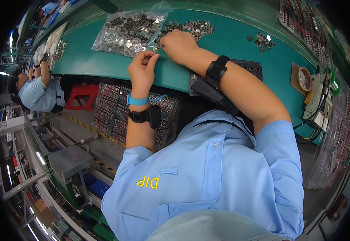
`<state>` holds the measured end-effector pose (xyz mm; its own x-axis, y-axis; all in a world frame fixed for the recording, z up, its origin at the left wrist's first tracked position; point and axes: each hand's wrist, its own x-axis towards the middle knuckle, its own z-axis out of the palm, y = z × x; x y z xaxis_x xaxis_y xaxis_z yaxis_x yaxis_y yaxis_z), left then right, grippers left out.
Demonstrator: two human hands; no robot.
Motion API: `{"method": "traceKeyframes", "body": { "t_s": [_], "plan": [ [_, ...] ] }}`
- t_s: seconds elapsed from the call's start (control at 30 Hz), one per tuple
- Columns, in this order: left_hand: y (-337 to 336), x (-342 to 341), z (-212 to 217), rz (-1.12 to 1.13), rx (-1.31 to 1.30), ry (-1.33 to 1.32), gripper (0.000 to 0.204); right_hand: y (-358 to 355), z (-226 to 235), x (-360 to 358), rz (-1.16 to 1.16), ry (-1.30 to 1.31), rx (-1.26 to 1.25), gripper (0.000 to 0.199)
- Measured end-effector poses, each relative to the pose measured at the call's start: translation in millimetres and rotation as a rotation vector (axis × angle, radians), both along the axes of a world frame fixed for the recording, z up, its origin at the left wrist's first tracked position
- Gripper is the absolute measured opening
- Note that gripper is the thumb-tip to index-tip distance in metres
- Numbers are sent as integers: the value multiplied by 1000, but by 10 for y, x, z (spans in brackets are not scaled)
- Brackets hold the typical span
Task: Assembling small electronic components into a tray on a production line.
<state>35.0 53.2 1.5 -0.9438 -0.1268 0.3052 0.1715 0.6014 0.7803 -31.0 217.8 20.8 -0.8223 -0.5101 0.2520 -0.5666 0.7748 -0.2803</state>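
My left hand [142, 71] is raised at the near edge of the green bench, thumb and fingertips pinched together. Anything between them is too small to make out. Just right of it, my right hand [179, 46] curls down at the near left end of a loose heap of small metal parts [199, 28]. Its fingertips are mostly hidden, so what they hold does not show. Beyond my left hand lies a clear plastic bag [102, 38], filled with many shiny metal parts [132, 30] of the same look.
A smaller pile of metal parts [263, 42] lies farther right on the green bench [231, 44]. Under my right forearm is a black tray with round holes [249, 68]. A small bowl [304, 78] and cables stand at right. A co-worker [42, 92] sits at far left, near a red stool [81, 97].
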Motion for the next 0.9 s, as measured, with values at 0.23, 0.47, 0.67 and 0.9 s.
{"method": "traceKeyframes", "body": {
  "t_s": [0.23,0.47,0.67,0.9],
  "plan": [
    [263,345,201,-104,699,-208,8,301,178,145,-46,-68,-9,14],
    [685,741,305,-525,120,-57,7,1147,559,924,-83,-183,-291,13],
    [891,642,318,-506,-159,16,6,1497,339,1477,-56,-31,-326,15],
    [962,588,310,-551,-341,-5,16,1462,98,1615,24,182,-367,17]
  ]
}}
